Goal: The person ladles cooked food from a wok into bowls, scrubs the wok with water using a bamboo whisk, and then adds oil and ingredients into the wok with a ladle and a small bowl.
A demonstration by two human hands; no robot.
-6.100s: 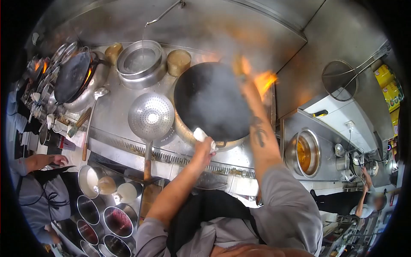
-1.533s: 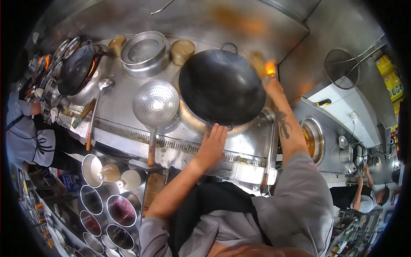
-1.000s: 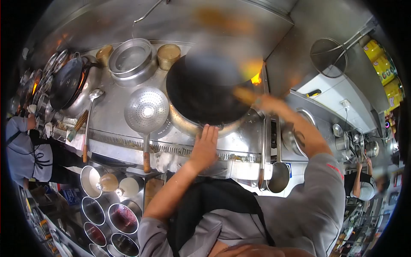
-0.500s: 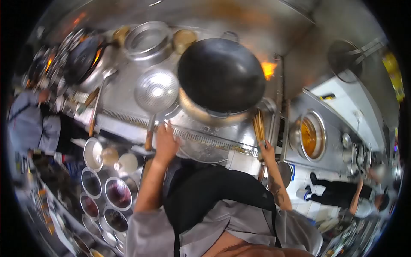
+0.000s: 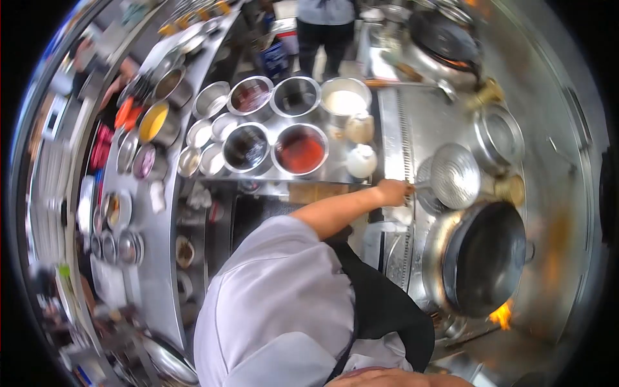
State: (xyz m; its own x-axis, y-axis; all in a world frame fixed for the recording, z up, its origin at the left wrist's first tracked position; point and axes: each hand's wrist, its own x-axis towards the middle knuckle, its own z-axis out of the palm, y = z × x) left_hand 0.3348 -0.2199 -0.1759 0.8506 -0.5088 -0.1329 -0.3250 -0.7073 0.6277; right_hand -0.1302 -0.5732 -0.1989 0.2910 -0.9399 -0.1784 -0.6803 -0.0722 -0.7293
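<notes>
My left hand [image 5: 393,192] is closed around the handle of a perforated strainer [image 5: 455,175], over the slotted drain at the stove's front edge. The strainer's round metal bowl is over the steel stove top, between a ringed metal pot [image 5: 500,138] and a large black wok [image 5: 488,261]. The wok sits tilted on its burner, with orange flame [image 5: 501,315] at its lower edge. My right hand is out of sight.
Several seasoning bowls stand left of my hand, among them a red sauce bowl [image 5: 300,149] and a white-filled pot [image 5: 345,100]. A steel counter [image 5: 151,284] holds more containers. Another person [image 5: 324,26] stands at the far side. A second wok [image 5: 445,35] sits farther along the stove.
My view has swung left, bringing the seasoning bowls to the middle. My left hand, loosely open by the strainer handle before, is now closed around it. My right hand, holding a bamboo brush, has left view.
</notes>
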